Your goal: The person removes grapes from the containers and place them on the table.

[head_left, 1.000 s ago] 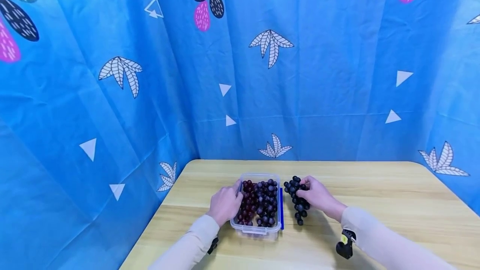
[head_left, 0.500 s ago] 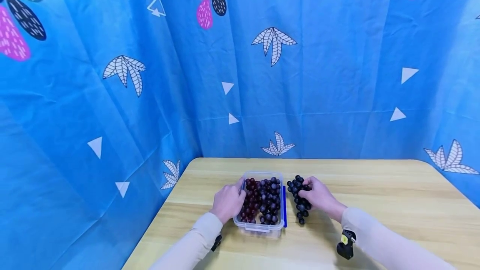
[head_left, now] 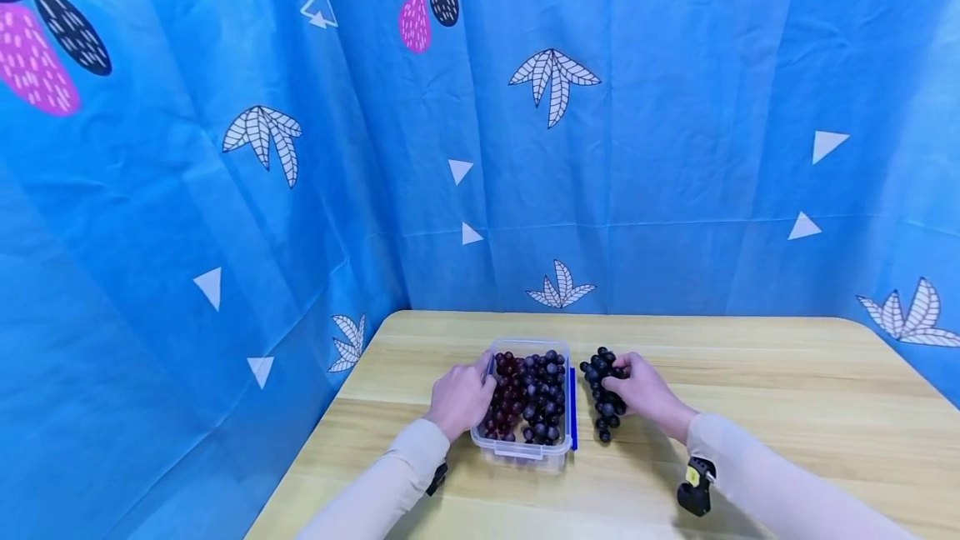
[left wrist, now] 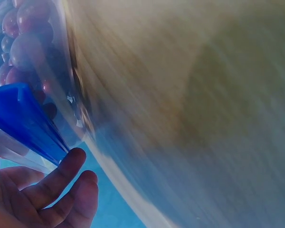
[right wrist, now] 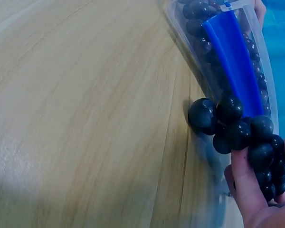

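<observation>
A clear plastic food container [head_left: 517,450] stands on the table, filled with bunches of grapes. Dark red grapes [head_left: 504,394] lie on its left side, purple-black grapes [head_left: 546,398] on its right. My left hand [head_left: 459,398] grips the container's left side; in the left wrist view, its fingers [left wrist: 75,159] are at the tip of a blue latch flap [left wrist: 28,121]. Just right of the container, my right hand [head_left: 643,390] pinches a bunch of black grapes [right wrist: 240,135] between thumb and fingers. Another blue flap [right wrist: 232,61] hangs along the container's right side, beside this bunch.
The pale wooden table [head_left: 750,390] stretches right and forward of the hands. A blue patterned curtain [head_left: 540,190] hangs behind it and along its left side. A black wrist camera [head_left: 696,486] sits on the right sleeve.
The head view has shifted slightly, so the scene appears a little further right and higher. Both hands keep their holds, and the container and bunch stay in place relative to each other.
</observation>
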### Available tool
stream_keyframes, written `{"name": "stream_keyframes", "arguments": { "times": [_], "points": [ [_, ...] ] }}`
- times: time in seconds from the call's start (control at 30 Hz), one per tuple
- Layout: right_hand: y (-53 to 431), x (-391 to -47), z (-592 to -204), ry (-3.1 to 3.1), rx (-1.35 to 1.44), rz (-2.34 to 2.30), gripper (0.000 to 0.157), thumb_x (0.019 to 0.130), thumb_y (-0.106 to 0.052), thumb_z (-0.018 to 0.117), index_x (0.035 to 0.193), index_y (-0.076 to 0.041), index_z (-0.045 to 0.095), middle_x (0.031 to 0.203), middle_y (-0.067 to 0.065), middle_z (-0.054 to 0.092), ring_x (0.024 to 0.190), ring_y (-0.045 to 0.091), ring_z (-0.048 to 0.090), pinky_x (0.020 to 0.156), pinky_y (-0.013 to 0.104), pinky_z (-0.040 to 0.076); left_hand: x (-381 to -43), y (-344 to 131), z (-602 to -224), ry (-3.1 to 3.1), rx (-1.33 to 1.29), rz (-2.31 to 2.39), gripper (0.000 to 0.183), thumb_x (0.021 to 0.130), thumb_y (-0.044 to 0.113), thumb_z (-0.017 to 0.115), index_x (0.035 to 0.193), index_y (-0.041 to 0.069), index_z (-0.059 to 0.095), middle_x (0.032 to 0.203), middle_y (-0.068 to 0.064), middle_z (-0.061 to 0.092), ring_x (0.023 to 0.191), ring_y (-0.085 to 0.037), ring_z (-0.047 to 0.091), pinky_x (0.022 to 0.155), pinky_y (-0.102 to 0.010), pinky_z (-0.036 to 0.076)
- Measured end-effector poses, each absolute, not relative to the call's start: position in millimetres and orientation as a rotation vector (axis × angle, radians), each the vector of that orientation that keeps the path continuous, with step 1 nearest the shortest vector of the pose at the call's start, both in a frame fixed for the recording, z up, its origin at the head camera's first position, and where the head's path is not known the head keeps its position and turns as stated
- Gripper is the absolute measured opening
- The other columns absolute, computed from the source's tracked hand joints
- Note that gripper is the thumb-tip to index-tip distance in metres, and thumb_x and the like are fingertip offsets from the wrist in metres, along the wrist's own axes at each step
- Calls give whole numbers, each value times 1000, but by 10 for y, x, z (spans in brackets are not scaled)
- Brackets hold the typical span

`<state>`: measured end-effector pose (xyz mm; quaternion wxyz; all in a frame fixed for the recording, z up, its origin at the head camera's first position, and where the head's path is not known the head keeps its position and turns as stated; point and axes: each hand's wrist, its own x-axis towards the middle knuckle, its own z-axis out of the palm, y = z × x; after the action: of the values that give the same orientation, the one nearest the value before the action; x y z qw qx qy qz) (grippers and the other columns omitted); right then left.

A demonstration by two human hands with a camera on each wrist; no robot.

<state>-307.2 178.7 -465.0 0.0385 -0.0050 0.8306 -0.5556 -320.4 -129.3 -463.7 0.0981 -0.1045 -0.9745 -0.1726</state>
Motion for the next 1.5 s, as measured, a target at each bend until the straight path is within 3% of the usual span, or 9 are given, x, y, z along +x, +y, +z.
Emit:
{"name": "stream_keyframes", "arguments": {
  "times": [0.3,0.47,0.7,0.93,1.2,1.37,1.5],
  "points": [
    [1793,-3123,-4718,2591,-30,-1627,43,95,-11,63,130,6,45,121,31,54,86,26,66,65,38,58,-3212,-1314,-4645,-2888,-287,-497,54,103,33,47,155,20,42,60,-1,48,53,-16,45,47,-33,38],
    [1767,-3126,-4728,2595,-37,-1601,48,99,-16,58,137,7,43,129,35,52,93,29,65,65,39,58,-3212,-1330,-4654,-2883,-279,-494,53,103,35,47,154,20,43,59,-1,48,53,-16,45,48,-33,38],
    [1738,-3067,-4677,2661,-35,-1443,73,97,-37,65,147,8,36,142,39,45,114,42,61,78,44,58,-3194,-1330,-4652,-2878,-284,-519,53,103,35,47,154,20,44,56,0,48,50,-16,44,45,-34,37],
    [1698,-3041,-4645,2579,-3,-1478,96,83,-20,78,155,7,20,145,42,38,91,31,70,68,42,59,-3205,-1322,-4643,-2878,-289,-515,53,103,35,46,155,23,42,56,1,48,50,-15,44,45,-33,38],
    [1702,-3037,-4662,2586,0,-1453,96,86,-22,76,154,9,17,148,44,31,92,34,70,66,41,60,-3197,-1299,-4636,-2887,-288,-526,54,103,35,46,155,21,42,56,0,48,50,-16,44,45,-34,37],
    [1689,-3003,-4619,2666,-28,-1325,89,91,-24,70,153,13,19,151,42,30,102,42,66,67,41,60,-3199,-1291,-4614,-2885,-293,-523,54,103,35,45,155,20,42,55,1,47,49,-15,43,44,-34,38],
    [1696,-2958,-4573,2782,-117,-1167,81,94,-26,64,151,16,24,150,40,33,125,53,52,97,56,50,-3196,-1287,-4616,-2882,-300,-536,54,103,34,45,155,20,42,54,1,46,47,-15,43,44,-34,38]
  ]
}}
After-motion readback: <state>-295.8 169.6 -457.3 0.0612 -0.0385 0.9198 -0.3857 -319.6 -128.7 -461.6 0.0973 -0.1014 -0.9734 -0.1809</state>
